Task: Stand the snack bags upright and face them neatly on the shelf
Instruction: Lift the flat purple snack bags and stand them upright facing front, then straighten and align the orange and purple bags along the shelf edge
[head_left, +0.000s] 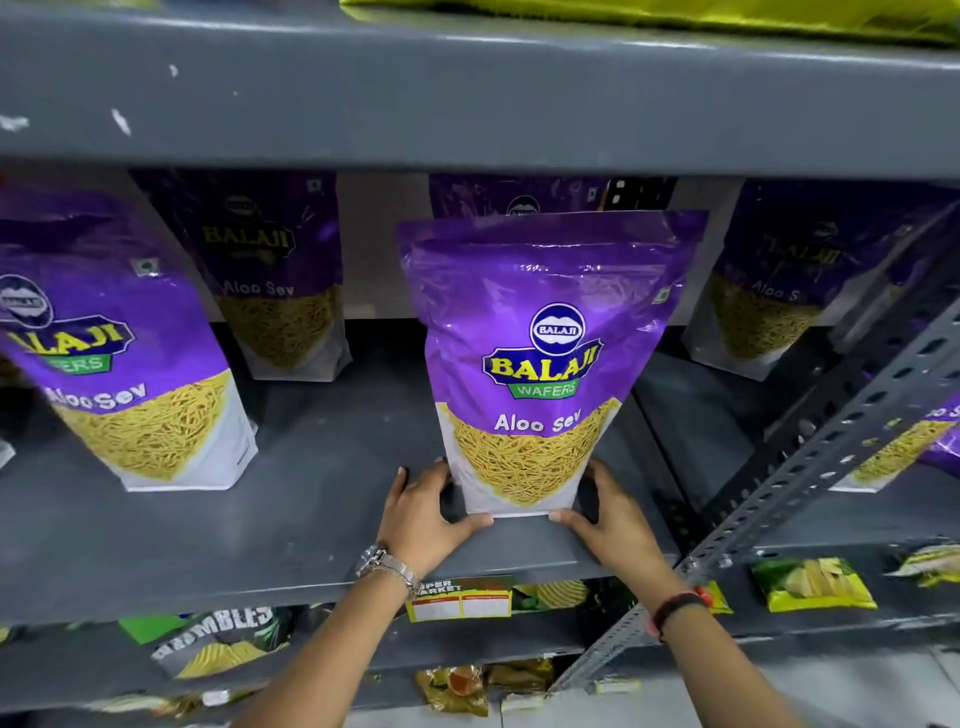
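Grey metal shelf (291, 525) in a shop aisle, slotted upright (810, 462) on the right. Purple snack bag (540, 364) stands upright near the front edge, label facing out, left hand (431, 512) and right hand (608, 512) cupping its bottom corners.

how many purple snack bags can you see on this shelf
6: one held front centre, one behind it, front left, back left, back right, far right edge. More may be hidden.

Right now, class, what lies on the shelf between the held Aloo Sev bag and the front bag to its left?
In the head view, only bare grey shelf separates the held bag from the left front bag.
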